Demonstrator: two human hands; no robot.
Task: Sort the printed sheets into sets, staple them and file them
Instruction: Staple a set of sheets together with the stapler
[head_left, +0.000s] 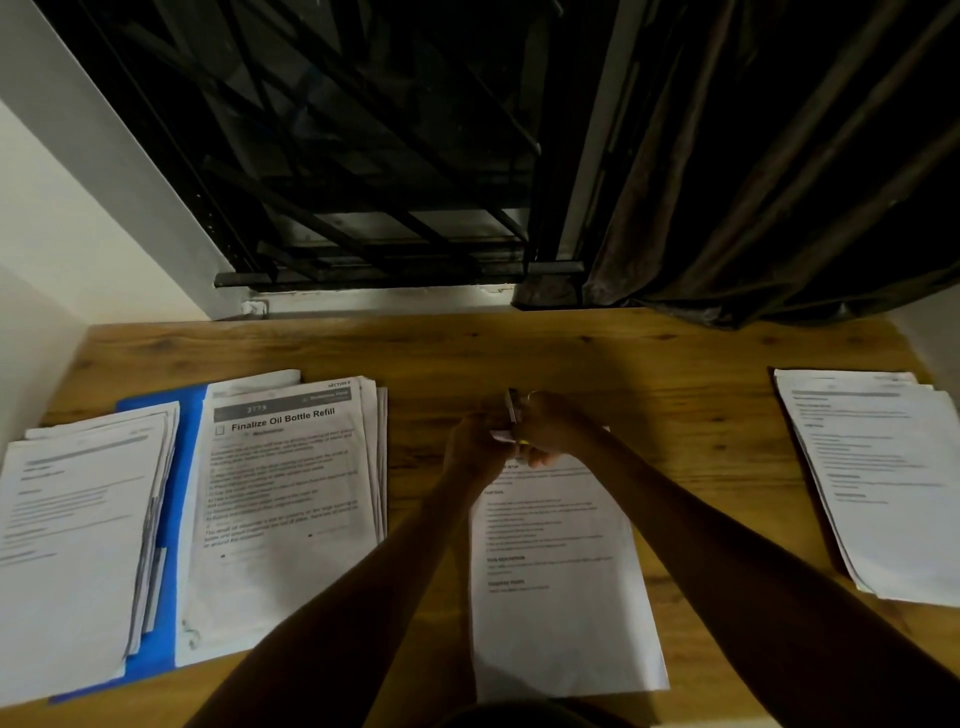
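A set of printed sheets (561, 582) lies in front of me on the wooden table (675, 364). At its top left corner my right hand (550, 431) grips a small stapler (513, 408). My left hand (475, 447) pinches the corner of the same sheets beside the stapler. An open blue folder (184, 467) lies at the left, with one paper pile (78, 545) on its left half and another pile (285, 509), headed "Finalize Oil Bottle Refill", on its right half. A further stack of sheets (878, 478) rests at the table's right edge.
A dark window with black metal bars (363, 182) rises behind the table. A dark curtain (779, 182) hangs at the back right and touches the tabletop. A white wall (62, 234) closes the left side.
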